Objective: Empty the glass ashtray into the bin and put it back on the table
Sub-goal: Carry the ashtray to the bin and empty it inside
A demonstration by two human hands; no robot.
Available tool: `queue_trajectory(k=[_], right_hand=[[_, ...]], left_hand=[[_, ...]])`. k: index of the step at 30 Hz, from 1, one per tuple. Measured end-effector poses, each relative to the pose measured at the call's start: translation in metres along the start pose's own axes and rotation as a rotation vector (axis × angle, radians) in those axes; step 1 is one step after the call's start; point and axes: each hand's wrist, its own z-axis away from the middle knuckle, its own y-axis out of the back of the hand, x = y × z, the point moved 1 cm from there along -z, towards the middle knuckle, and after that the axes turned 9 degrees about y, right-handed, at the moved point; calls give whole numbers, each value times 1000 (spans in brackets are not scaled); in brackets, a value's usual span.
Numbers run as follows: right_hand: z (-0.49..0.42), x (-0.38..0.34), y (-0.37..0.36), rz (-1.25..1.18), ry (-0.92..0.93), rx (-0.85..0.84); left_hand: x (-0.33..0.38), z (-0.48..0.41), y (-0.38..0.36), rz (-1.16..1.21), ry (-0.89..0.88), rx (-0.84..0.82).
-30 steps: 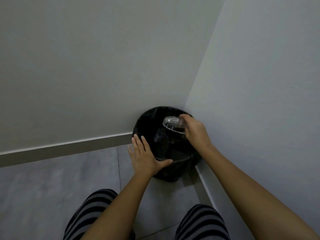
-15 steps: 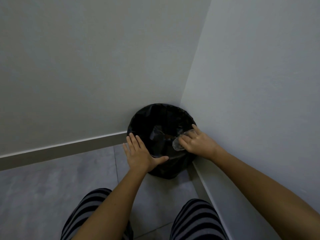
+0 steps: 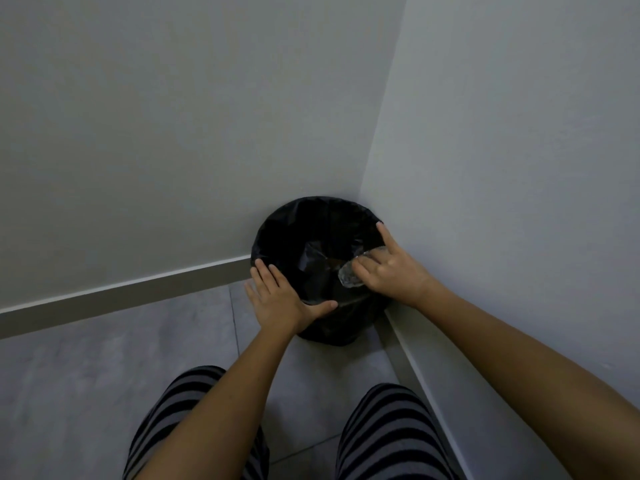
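A round bin (image 3: 294, 230) lined with a black bag stands on the floor in the corner where two walls meet. My right hand (image 3: 391, 268) grips the clear glass ashtray (image 3: 348, 277), tipped over the bin's near right rim, with the index finger stretched along the rim. Most of the ashtray is hidden under the fingers. My left hand (image 3: 280, 299) lies flat on the bin's near left rim, fingers apart and thumb across the front edge. The table is not in view.
Pale walls close in behind and to the right of the bin, with a skirting board (image 3: 121, 296) along the bottom. The floor (image 3: 86, 375) is grey tile. My knees in striped trousers (image 3: 388, 431) are low in the view.
My right hand has lowered the ashtray from above the bin's opening down to its near right rim and tipped it further. The left hand has stayed on the rim.
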Motion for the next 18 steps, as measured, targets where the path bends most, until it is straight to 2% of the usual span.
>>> queue_trajectory(k=[3,7,11,15,18], right_hand=[[3,1,-2,45,95,41],[2,7,-3,23,23,60],[1,2,-2,50,90,128],[-1,9,-3,56,-78,133],[9,-2,-2,71,3,101]], left_hand=[[0,-1,1,-1,-2,-16],[0,-2,1,26,17,-42],[0,-1,-1,63,10,-30],[2,-1,-2,78,25,-14],[3,1,-4,63,22,-13]])
